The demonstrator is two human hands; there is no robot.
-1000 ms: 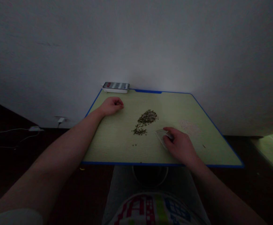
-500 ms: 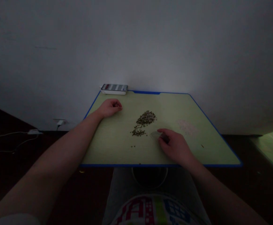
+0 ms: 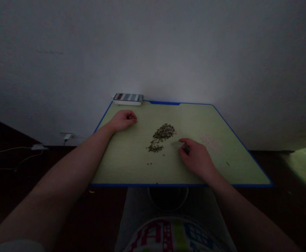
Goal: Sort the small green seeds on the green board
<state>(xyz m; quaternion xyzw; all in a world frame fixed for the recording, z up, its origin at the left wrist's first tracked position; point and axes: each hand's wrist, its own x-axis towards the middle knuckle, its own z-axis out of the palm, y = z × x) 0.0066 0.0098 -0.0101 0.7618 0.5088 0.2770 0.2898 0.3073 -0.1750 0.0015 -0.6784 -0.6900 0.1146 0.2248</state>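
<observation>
My right hand [image 3: 196, 156] grips a clear plastic protractor [image 3: 176, 146], its curved edge pointing left, just above or on the light green tabletop [image 3: 131, 154]. To its left lies a larger pile of small mixed dark green and pale beans or grains [image 3: 164, 132]. Nearer me is a smaller scatter of dark green beans [image 3: 155, 147], with a few strays around it. A flat spread of pale grains [image 3: 210, 143] lies right of my right hand. My left hand [image 3: 123, 120] rests on the tabletop at the left, fingers curled in; the inside of its grip is hidden.
A phone [image 3: 128, 97] lies on a white box at the far left corner, against the wall [image 3: 168, 52]. A dark fleck [image 3: 228, 163] sits at the right of the tabletop. Below the near edge, a dark round container [image 3: 168, 198] is between my legs. A plug and cables are at left.
My right hand has shifted slightly right and away from me with the protractor, a little farther from the small scatter. The left hand stays in place.
</observation>
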